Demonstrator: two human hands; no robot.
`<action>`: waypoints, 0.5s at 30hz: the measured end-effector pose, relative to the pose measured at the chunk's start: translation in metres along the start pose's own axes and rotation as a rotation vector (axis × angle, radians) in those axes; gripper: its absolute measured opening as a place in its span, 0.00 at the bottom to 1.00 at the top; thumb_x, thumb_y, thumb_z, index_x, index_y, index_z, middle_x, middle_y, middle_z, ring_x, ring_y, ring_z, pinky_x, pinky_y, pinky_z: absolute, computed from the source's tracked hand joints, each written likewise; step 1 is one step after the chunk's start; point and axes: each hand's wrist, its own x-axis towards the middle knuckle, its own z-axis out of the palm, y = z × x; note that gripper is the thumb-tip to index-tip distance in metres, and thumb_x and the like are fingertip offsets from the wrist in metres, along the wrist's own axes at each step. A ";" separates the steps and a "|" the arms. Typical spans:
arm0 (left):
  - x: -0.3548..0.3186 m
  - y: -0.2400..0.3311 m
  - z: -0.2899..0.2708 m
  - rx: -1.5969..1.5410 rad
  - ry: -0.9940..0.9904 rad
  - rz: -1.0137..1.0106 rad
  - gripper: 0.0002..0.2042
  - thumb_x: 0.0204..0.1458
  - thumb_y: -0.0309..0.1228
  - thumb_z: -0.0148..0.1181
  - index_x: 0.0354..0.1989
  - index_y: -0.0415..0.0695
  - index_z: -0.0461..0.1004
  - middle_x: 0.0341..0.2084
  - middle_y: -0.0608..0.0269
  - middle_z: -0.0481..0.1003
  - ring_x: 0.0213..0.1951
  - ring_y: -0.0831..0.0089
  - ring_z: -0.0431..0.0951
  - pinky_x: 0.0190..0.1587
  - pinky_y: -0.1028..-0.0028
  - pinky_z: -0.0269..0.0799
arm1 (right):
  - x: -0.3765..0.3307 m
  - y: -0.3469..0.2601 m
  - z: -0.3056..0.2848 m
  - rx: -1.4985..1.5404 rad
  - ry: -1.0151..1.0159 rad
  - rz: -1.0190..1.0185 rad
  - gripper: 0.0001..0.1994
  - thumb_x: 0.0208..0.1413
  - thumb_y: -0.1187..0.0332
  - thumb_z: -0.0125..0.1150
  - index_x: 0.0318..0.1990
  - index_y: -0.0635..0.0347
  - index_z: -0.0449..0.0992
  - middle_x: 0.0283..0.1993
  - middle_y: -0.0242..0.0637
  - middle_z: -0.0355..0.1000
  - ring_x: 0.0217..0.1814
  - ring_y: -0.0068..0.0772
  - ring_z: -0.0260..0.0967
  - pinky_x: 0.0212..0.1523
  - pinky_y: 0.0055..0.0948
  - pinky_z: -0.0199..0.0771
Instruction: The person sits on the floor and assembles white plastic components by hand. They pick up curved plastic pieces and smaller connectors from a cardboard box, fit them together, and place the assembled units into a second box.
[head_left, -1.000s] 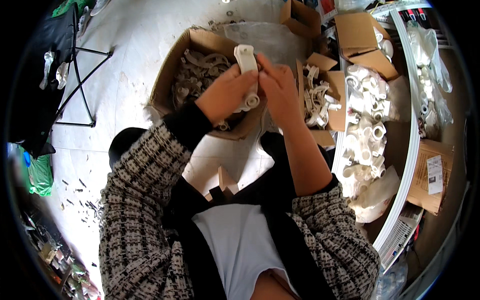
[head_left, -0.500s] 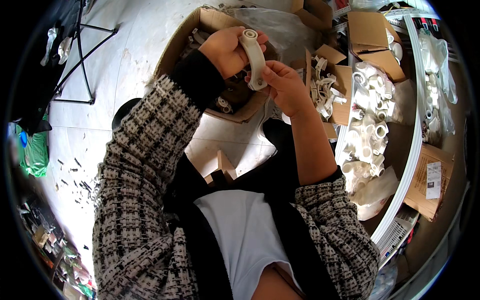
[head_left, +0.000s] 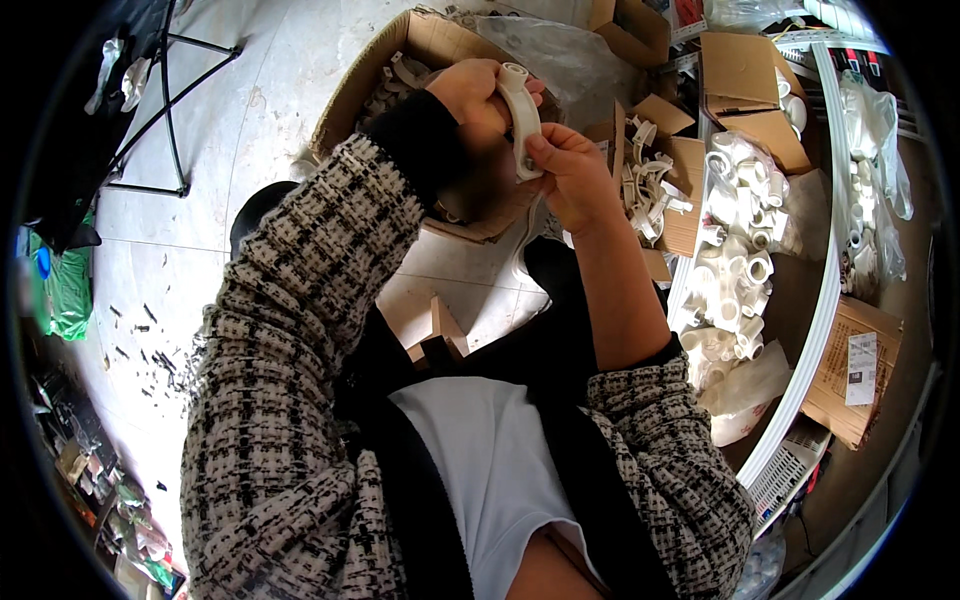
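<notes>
Right hand (head_left: 578, 175) is basically pinching the lower end of this curved white piece (head_left: 521, 118) while left hand (head_left: 468, 94) grips the upper part, fingers curled behind it.

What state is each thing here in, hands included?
White curved part: held in both hands
Left hand: gripping its upper end
Right hand: pinching its lower end
Large cardboard box: open, white parts inside
Smaller cardboard box: open, holding white curved pieces

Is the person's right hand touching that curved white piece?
Touching: the head view shows the right hand with its thumb against the lower part of the curved white piece.
</notes>
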 end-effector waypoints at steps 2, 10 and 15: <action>0.002 -0.001 -0.004 -0.006 -0.026 -0.003 0.17 0.61 0.32 0.29 0.50 0.29 0.55 0.44 0.45 0.67 0.45 0.59 0.70 0.53 0.65 0.67 | 0.000 0.000 0.001 0.027 -0.001 0.026 0.09 0.56 0.68 0.52 0.38 0.66 0.69 0.32 0.39 0.71 0.33 0.31 0.71 0.37 0.31 0.76; -0.010 0.006 -0.001 -0.021 -0.073 -0.016 0.20 0.61 0.35 0.32 0.52 0.28 0.52 0.49 0.41 0.64 0.48 0.58 0.68 0.55 0.62 0.63 | -0.004 -0.003 0.006 0.162 -0.035 0.005 0.11 0.58 0.66 0.50 0.41 0.66 0.69 0.36 0.40 0.71 0.37 0.34 0.72 0.40 0.32 0.76; -0.007 0.010 -0.010 -0.032 -0.153 -0.050 0.20 0.61 0.36 0.31 0.51 0.29 0.55 0.47 0.41 0.66 0.47 0.56 0.68 0.54 0.60 0.63 | -0.004 -0.005 0.008 0.257 -0.092 0.014 0.11 0.59 0.67 0.48 0.42 0.66 0.69 0.38 0.41 0.71 0.38 0.36 0.72 0.41 0.34 0.76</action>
